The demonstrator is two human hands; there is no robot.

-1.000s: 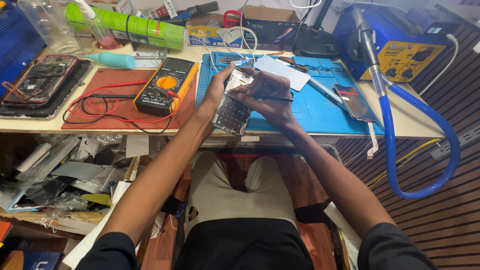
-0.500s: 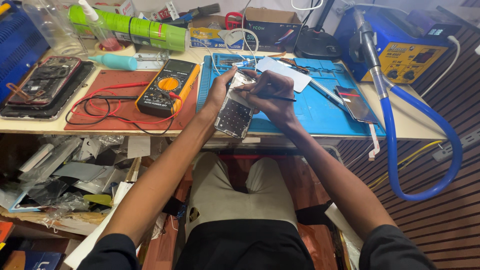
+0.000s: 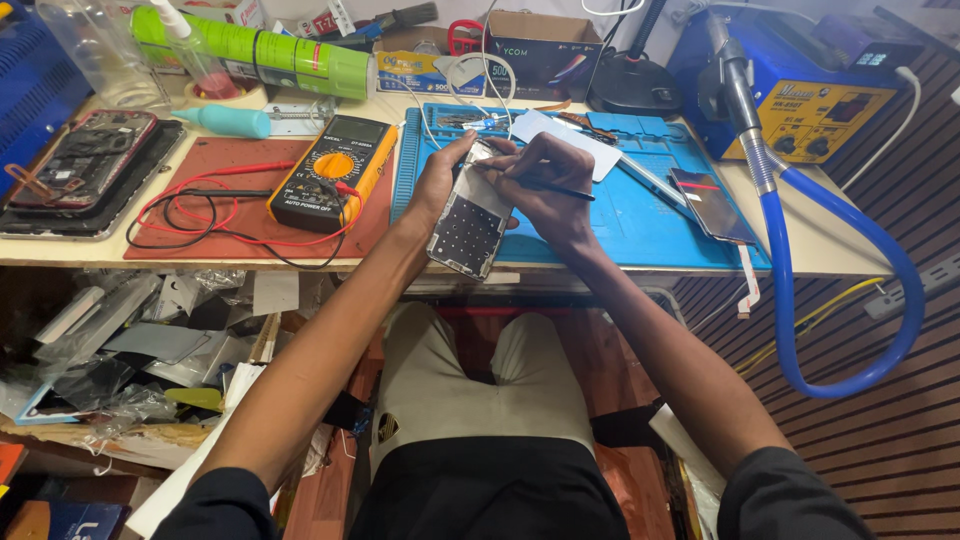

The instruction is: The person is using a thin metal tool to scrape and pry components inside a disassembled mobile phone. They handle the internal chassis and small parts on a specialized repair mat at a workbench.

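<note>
My left hand (image 3: 437,186) holds an opened phone body (image 3: 468,226) tilted up over the front edge of a blue work mat (image 3: 650,225). The phone's silvery back plate with rows of dots faces me. My right hand (image 3: 540,190) grips a thin dark tool (image 3: 560,187) like a pen, its tip pressed to the phone's upper end. The fingers hide the spot where the tip touches.
A yellow multimeter (image 3: 330,172) with red and black leads lies on a red mat (image 3: 220,215) to the left. Another opened phone (image 3: 85,160) sits far left. A phone screen (image 3: 712,205) lies right, by a blue station (image 3: 800,95) with a blue hose (image 3: 850,300).
My two hands and the phone have stayed in almost the same place over the mat. The right hand with the tool has shifted only slightly at the phone's upper end.
</note>
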